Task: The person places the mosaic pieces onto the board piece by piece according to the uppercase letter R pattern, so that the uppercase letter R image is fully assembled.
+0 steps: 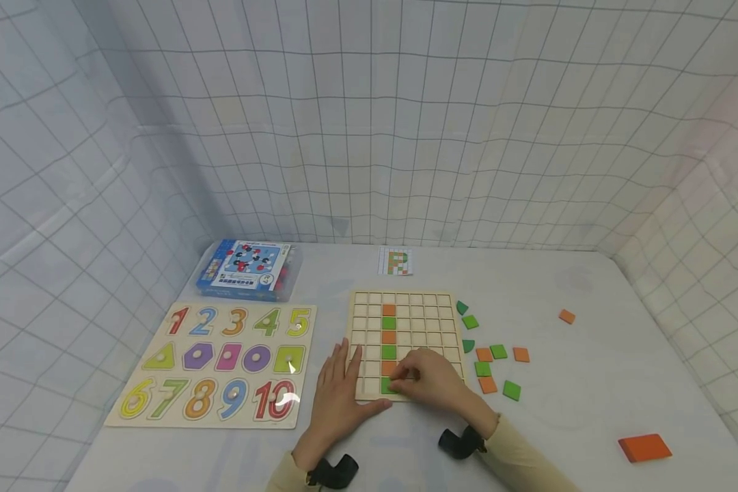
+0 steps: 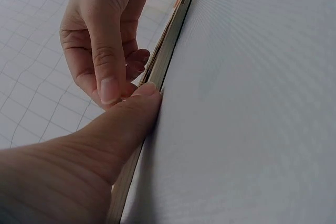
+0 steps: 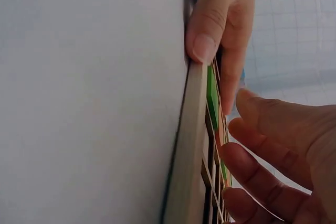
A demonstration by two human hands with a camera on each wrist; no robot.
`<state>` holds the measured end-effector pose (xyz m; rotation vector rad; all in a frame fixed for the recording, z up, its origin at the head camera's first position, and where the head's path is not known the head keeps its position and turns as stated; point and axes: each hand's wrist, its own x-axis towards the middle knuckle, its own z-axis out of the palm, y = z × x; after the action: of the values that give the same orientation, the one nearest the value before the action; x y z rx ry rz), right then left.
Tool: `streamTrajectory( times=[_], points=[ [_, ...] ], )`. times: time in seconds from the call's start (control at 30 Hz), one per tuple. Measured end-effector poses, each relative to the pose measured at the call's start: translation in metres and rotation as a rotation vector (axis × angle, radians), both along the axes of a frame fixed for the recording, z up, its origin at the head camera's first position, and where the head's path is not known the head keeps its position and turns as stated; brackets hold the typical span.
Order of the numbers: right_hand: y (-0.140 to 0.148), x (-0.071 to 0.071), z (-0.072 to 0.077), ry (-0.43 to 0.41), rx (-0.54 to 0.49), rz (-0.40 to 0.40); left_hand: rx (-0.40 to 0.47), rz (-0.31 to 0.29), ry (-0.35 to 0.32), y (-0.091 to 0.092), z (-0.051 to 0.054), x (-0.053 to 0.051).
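A wooden grid board (image 1: 427, 321) lies flat, with square tiles alternating orange and green down one column. My left hand (image 1: 338, 396) rests along the board's left side, fingers extended, its thumb touching the near edge. Over the column's near end is my right hand (image 1: 433, 379), fingers bent, with the thumb and index finger beside the lowest green tile (image 1: 385, 386). In the right wrist view that green tile (image 3: 212, 95) sits in its cell at the edge, and the right hand's thumb and fingertips are apart with nothing visible between them.
Loose orange and green tiles (image 1: 498, 351) are scattered right of the board. A small pattern card (image 1: 396, 262) lies behind it. To the left are a number-and-shape puzzle (image 1: 221, 342) and a clear box with a blue label (image 1: 249, 268). An orange block (image 1: 646, 447) lies at front right.
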<state>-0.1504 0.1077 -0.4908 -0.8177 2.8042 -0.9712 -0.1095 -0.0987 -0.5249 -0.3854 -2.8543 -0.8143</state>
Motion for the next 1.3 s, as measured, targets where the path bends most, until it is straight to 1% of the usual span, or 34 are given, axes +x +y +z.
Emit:
streamTrajectory(
  times=[0.1,0.17,0.33,0.47,0.57,0.73,0.9,1.13,1.3],
  points=[
    [0.01,-0.007,0.001,0.005,-0.045,-0.019,0.0,-0.001,0.013,0.0,-0.001,0.0],
    [0.018,-0.013,0.003,0.035,-0.088,-0.055,-0.002,-0.001,0.026,0.0,-0.002,-0.001],
    [0.044,-0.033,0.009,0.134,-0.183,-0.194,-0.006,0.0,0.04,0.0,-0.003,-0.001],
    [0.066,-0.046,0.01,0.195,-0.197,-0.306,-0.005,0.002,0.034,0.0,-0.003,-0.001],
    [0.08,-0.053,0.011,0.205,-0.193,-0.375,0.0,0.001,0.027,0.0,-0.002,0.0],
    [0.097,-0.06,0.012,0.179,-0.162,-0.484,0.006,0.006,0.006,0.001,-0.001,0.0],
    [0.108,-0.063,0.009,0.125,-0.12,-0.56,-0.002,0.01,-0.007,0.001,0.0,0.0],
    [0.112,-0.066,0.009,0.074,-0.062,-0.585,-0.009,0.009,-0.013,0.001,-0.001,0.0],
    [0.111,-0.068,0.007,0.0,0.0,-0.598,-0.001,0.005,-0.003,0.001,-0.001,0.0]
  ],
)
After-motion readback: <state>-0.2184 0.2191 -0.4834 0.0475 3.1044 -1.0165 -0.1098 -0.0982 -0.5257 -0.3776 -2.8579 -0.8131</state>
